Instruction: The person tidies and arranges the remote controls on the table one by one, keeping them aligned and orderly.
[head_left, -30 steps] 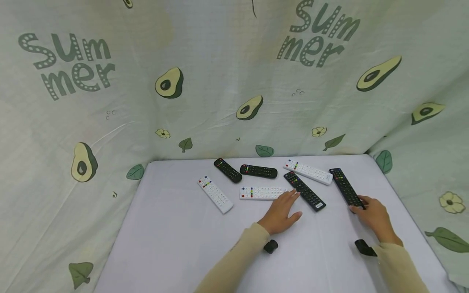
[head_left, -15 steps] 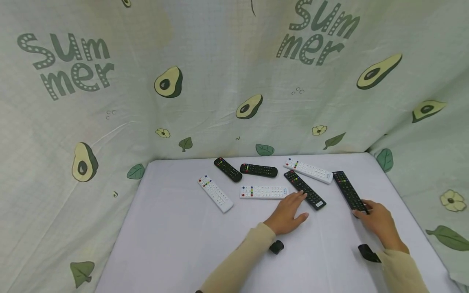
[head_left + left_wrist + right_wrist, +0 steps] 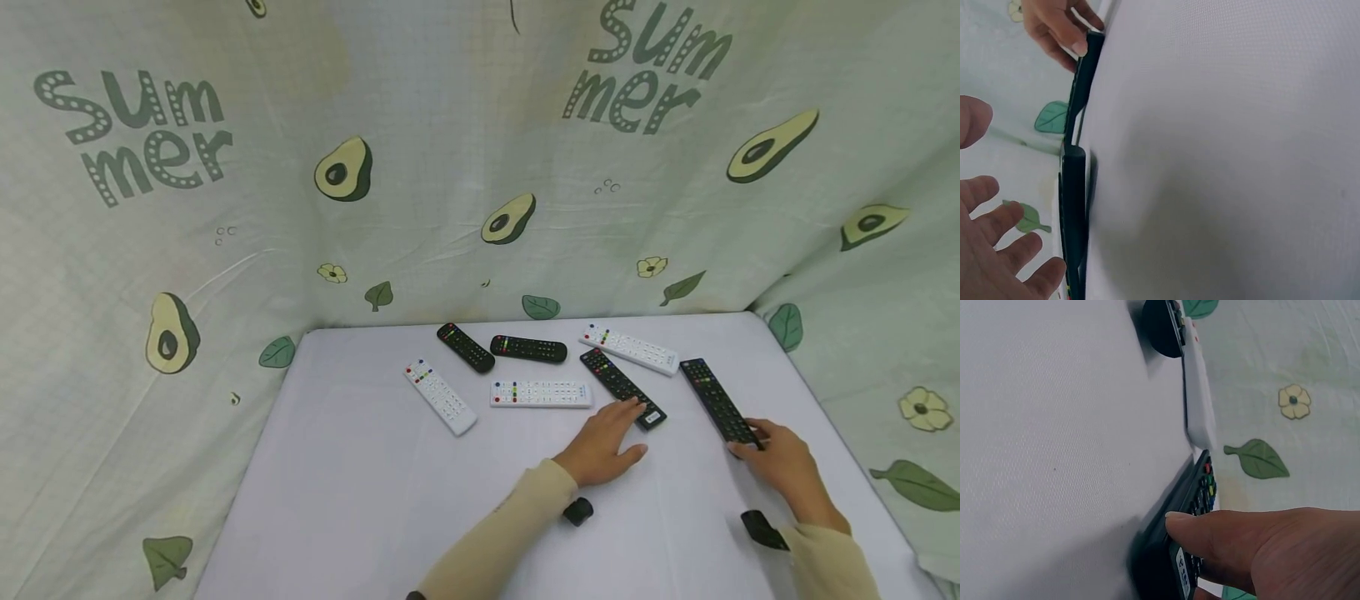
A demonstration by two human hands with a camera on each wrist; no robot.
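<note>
My right hand [image 3: 783, 460] grips the near end of a long black remote control [image 3: 716, 400] at the right of the table. In the right wrist view the thumb lies along the edge of this remote [image 3: 1175, 550]. My left hand [image 3: 603, 442] has its fingers spread, with the fingertips over the near end of another black remote control [image 3: 617, 382]. In the left wrist view the fingers of the left hand [image 3: 1007, 244] are extended and grip nothing. Whether they touch the remote [image 3: 1074, 206] cannot be told.
A white remote [image 3: 630, 348] lies behind the middle black one. Another white remote [image 3: 540, 394] lies crosswise, and a third white remote [image 3: 440, 397] slants at the left. Two shorter black remotes [image 3: 466, 347] lie near the back edge. A printed cloth [image 3: 427, 167] hangs behind the white table [image 3: 337, 483].
The right hand has drawn its black remote toward the front and slightly right. The left hand has moved right and nearer, from the middle remote's centre to its near end.
</note>
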